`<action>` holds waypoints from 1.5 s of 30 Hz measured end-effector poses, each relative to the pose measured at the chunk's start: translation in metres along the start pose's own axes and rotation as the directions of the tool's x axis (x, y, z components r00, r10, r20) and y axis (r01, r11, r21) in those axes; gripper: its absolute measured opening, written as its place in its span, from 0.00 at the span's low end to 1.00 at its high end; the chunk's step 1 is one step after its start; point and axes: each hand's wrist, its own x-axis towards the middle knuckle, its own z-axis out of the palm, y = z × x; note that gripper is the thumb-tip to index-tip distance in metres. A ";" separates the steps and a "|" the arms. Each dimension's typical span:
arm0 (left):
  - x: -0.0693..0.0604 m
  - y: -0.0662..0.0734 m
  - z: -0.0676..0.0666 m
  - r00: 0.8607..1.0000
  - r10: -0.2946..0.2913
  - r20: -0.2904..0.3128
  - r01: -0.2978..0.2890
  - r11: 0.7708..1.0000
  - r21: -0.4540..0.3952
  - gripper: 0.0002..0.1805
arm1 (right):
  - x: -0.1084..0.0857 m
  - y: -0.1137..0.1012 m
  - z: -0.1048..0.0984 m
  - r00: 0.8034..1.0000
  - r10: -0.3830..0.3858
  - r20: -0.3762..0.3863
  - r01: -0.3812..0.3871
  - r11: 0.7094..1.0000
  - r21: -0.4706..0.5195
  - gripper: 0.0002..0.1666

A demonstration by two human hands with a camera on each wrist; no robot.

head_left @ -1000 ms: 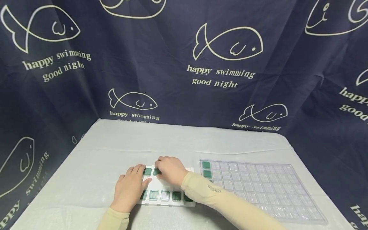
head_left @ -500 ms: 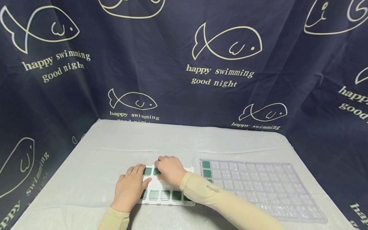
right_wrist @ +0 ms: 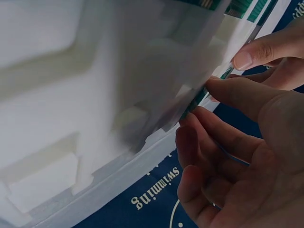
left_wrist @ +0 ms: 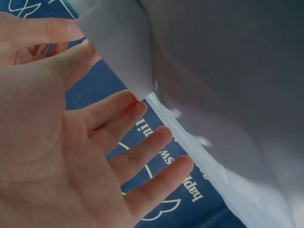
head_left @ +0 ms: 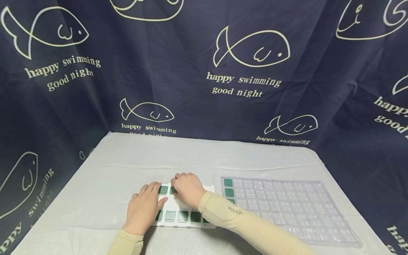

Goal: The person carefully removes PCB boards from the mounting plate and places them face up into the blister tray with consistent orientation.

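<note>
Evidently the left hand [head_left: 142, 209] braces the white tray [head_left: 172, 203], fingers loose and nearly straight at its left end, presumably to stop slipping while the right hand [head_left: 189, 190] pinches a green board [head_left: 172, 191] at the far row. Clear tray [head_left: 287, 206] lies just right, likely for easy reach.

Right hand [head_left: 189, 190] and sleeve [head_left: 245, 216]: slid slightly to the person's left | third green square [head_left: 231, 201] in clear tray [head_left: 275, 195]: a little more shows | end green board [head_left: 205, 220], white tray's [head_left: 172, 203] near row: a bit more covered
</note>
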 end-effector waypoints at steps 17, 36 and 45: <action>0.001 -0.002 0.001 1.000 -0.004 0.008 0.004 1.000 0.007 0.30 | -0.010 0.008 -0.008 1.000 0.017 0.010 -0.017 0.999 0.031 0.15; 0.003 -0.002 0.001 0.999 -0.010 0.035 0.009 1.000 0.012 0.30 | -0.028 0.012 -0.019 0.997 0.000 -0.084 0.003 0.999 0.038 0.16; 0.003 -0.001 0.000 0.999 -0.013 0.039 0.013 1.000 0.000 0.30 | -0.038 0.017 -0.021 0.996 0.025 -0.091 -0.017 0.996 0.087 0.16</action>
